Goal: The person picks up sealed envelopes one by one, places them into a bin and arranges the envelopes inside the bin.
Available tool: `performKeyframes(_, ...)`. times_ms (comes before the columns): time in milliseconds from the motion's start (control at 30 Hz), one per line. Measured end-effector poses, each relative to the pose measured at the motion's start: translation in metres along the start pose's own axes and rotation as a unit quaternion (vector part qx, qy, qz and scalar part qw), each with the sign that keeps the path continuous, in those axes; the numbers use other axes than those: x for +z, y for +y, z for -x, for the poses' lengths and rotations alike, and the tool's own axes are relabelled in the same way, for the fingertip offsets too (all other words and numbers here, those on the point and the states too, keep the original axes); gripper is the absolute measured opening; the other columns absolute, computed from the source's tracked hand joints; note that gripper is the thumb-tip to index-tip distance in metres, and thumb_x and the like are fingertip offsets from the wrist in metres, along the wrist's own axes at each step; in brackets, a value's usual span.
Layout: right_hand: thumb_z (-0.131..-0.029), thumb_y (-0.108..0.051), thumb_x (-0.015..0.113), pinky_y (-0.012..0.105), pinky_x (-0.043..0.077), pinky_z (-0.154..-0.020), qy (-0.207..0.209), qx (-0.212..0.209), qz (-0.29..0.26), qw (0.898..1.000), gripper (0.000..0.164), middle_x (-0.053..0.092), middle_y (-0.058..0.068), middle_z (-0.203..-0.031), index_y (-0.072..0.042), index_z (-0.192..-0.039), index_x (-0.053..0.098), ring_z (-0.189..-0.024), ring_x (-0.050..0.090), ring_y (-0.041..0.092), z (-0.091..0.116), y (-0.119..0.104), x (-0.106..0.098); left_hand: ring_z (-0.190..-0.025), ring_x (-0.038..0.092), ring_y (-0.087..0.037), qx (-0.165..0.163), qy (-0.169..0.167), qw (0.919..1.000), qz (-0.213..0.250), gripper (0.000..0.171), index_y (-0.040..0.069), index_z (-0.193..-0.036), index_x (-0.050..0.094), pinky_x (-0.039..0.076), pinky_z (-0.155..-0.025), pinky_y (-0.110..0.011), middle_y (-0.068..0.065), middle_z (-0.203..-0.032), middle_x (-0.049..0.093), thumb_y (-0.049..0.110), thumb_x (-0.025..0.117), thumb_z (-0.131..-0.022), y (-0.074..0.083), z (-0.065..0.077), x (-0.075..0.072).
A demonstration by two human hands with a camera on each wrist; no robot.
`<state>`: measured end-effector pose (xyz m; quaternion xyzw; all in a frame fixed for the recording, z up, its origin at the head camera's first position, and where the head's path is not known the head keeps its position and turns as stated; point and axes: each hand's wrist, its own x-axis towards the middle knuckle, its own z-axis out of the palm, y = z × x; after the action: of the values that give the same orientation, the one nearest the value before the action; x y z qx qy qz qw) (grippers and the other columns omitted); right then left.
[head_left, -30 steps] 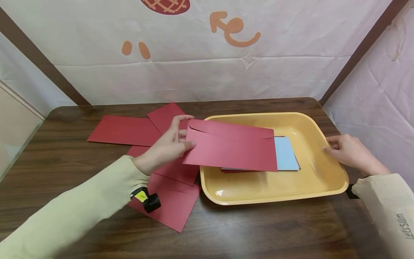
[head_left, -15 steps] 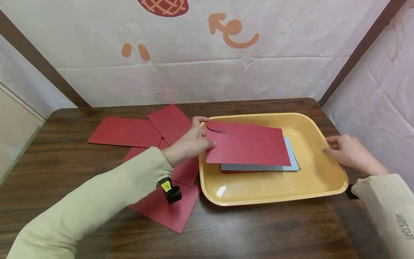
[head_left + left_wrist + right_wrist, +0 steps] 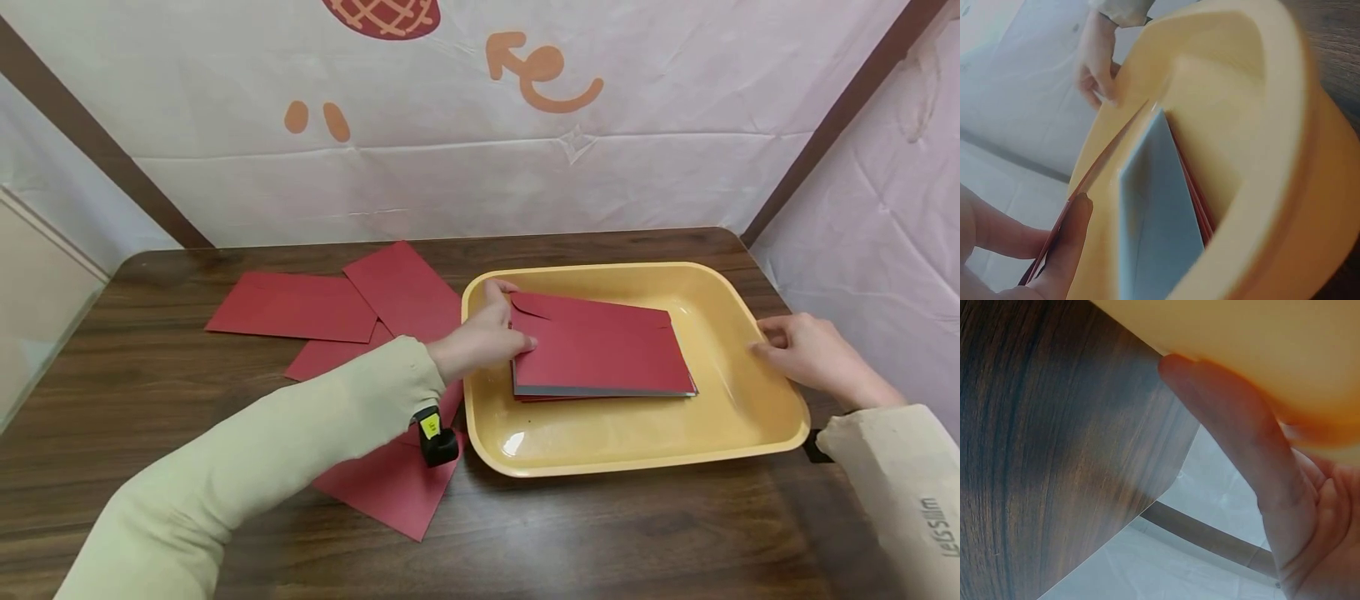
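Note:
My left hand (image 3: 483, 335) pinches the left end of a red envelope (image 3: 603, 346) between thumb and fingers, low over the yellow tray (image 3: 600, 442). Beneath it in the tray lies a pale blue sheet (image 3: 1163, 219) on top of thin red layers (image 3: 1188, 178); the left wrist view shows a gap between envelope and sheet. From above, the envelope hides most of that stack. My right hand (image 3: 813, 354) holds the tray's right rim, thumb inside; the right wrist view shows a finger (image 3: 1235, 419) under the tray wall (image 3: 1260, 337).
Several more red envelopes (image 3: 292, 307) lie overlapping on the brown wooden table (image 3: 570, 533), left of the tray, partly under my left sleeve (image 3: 300, 442). A white printed cloth (image 3: 450, 183) hangs behind the table's back edge.
My left hand has carried the red envelope right and down into the tray, so it now covers nearly all of the blue sheet. The right hand stays on the rim.

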<state>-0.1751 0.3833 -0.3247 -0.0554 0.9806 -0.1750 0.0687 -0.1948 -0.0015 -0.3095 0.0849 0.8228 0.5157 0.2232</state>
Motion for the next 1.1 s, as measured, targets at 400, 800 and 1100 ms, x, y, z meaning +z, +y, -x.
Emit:
performKeyframes(400,-0.09,-0.016,0.061,0.024,0.048,-0.058,0.0,-0.002,-0.005,1.0,0.047,0.069,0.03,-0.093,0.02,-0.119,0.054,-0.075,0.07,0.027,0.001,-0.001,0.0,-0.056,0.045,-0.018,-0.03,0.008,0.9954,-0.09,0.069,0.006,-0.133,0.017,0.037,-0.057,-0.025,-0.012,-0.079,0.057,0.008,0.067,-0.085,-0.005,-0.016,0.01)
performKeyframes(800,-0.09,-0.016,0.061,0.029,0.05,-0.06,-0.003,-0.001,-0.001,1.0,0.048,0.068,0.031,-0.094,0.02,-0.12,0.053,-0.078,0.07,0.033,0.001,0.001,0.0,-0.063,0.07,-0.031,-0.086,-0.01,0.9843,-0.154,0.09,-0.002,-0.144,-0.004,0.057,-0.06,-0.033,-0.023,-0.093,0.06,0.008,0.065,-0.087,-0.008,-0.016,0.014)
performKeyframes(1100,-0.09,-0.017,0.062,0.029,0.049,-0.061,-0.002,0.003,-0.003,1.0,0.047,0.068,0.03,-0.094,0.019,-0.12,0.054,-0.078,0.07,0.031,0.0,0.001,0.0,-0.06,0.069,-0.028,-0.1,-0.031,0.9778,-0.181,0.09,0.0,-0.144,-0.005,0.056,-0.06,-0.029,-0.019,-0.087,0.061,0.01,0.063,-0.086,-0.005,-0.015,0.012)
